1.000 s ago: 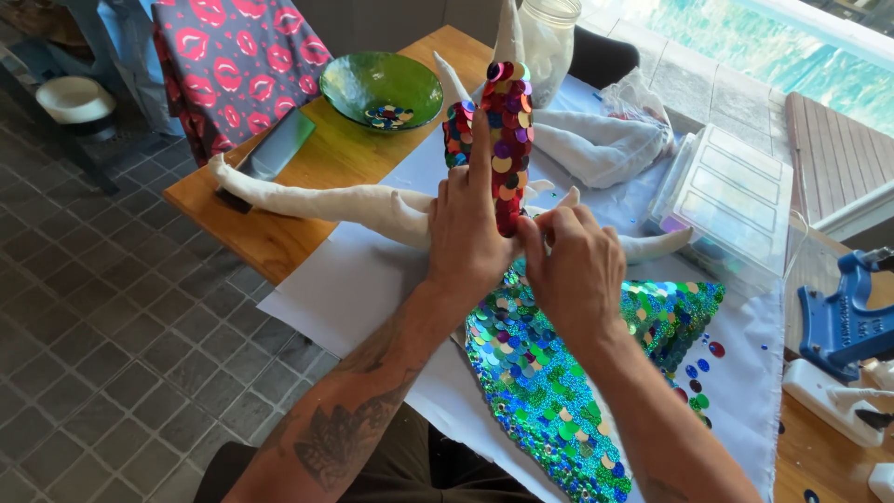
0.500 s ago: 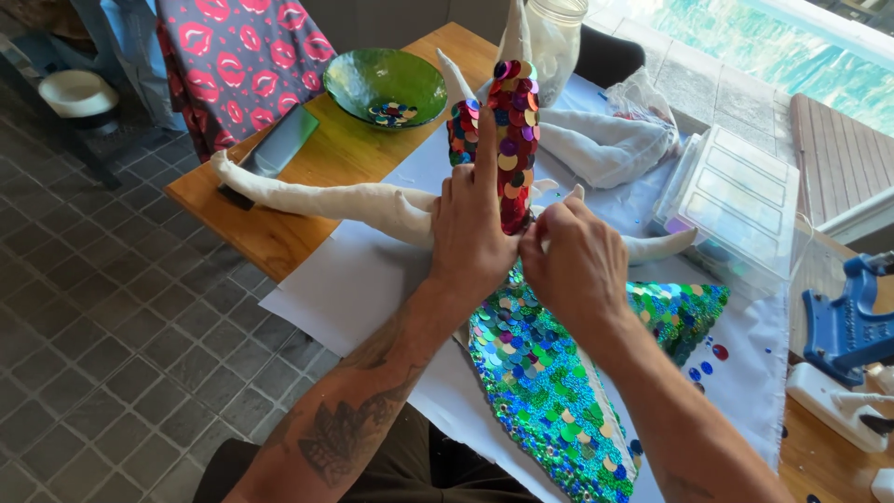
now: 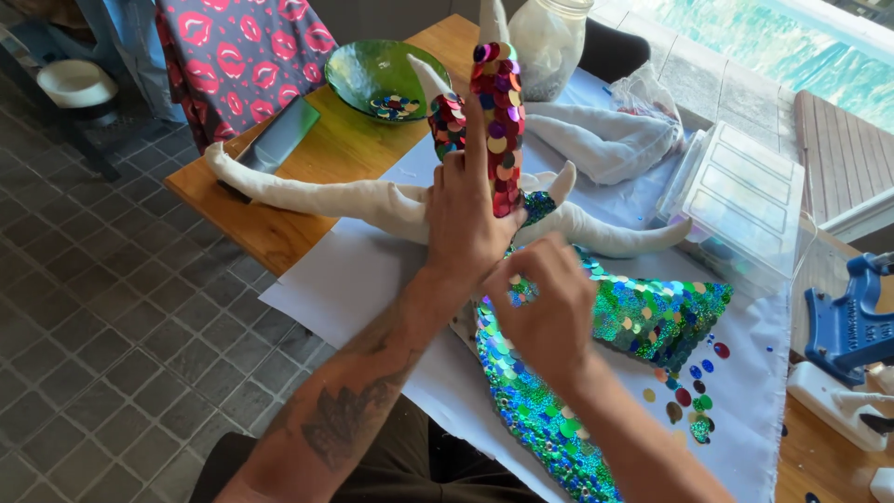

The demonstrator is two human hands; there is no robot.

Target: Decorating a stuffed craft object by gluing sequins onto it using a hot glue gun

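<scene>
A grey tiled floor [image 3: 121,317] fills the left side, and a wooden worktop [image 3: 345,154] stands to the right under a white sheet [image 3: 372,279]. Draped at the far left is a dark cloth with pink lip shapes [image 3: 237,61]. A clear plastic compartment box [image 3: 740,200] sits at the right. Farther back, a green glass bowl [image 3: 372,70] holds loose coloured sequins, and beside it stands a glass jar [image 3: 549,42] of pale stuffing.

Across the sheet lies a soft cream fabric figure [image 3: 354,196] with pointed limbs, its near part covered in shiny green and blue sequins [image 3: 559,410]. The left hand [image 3: 466,219] has its grip closed around the upright limb clad in red and purple sequins [image 3: 498,112], forefinger laid along it. The right hand [image 3: 540,312] presses on the sequined body just below; whether it pinches anything cannot be told.
</scene>
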